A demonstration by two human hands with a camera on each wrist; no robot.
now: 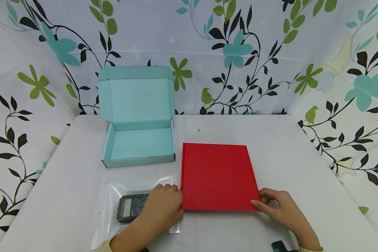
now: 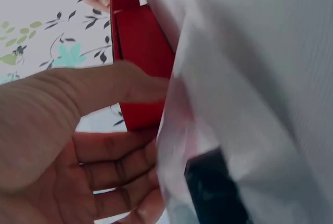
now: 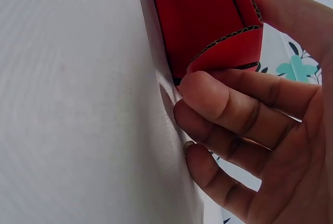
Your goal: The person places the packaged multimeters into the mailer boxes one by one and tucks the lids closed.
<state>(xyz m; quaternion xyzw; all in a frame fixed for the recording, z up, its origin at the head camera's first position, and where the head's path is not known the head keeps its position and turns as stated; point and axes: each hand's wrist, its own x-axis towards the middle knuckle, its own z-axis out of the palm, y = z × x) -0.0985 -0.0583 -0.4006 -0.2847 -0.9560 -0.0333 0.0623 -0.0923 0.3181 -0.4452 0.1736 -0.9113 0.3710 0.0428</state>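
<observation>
A red cardboard box (image 1: 218,175) lies flat on the table, its lid down over the top. My left hand (image 1: 163,203) holds its near left corner, with the thumb along the front side in the left wrist view. At the near right corner, my right hand (image 1: 278,206) pinches the box between thumb and fingers. The right wrist view shows a bent red end flap (image 3: 229,49) with a bare corrugated edge, touched by the fingertips. Partly hidden under my left forearm is a black multimeter (image 1: 127,209) with a grey display.
An open turquoise cardboard box (image 1: 138,145) stands at the back left, lid raised. Clear plastic bagging (image 1: 105,217) lies around the multimeter. Small brown crumbs (image 1: 204,132) dot the white table (image 1: 302,168) behind the red box. A patterned cloth (image 1: 138,35) hangs around the table.
</observation>
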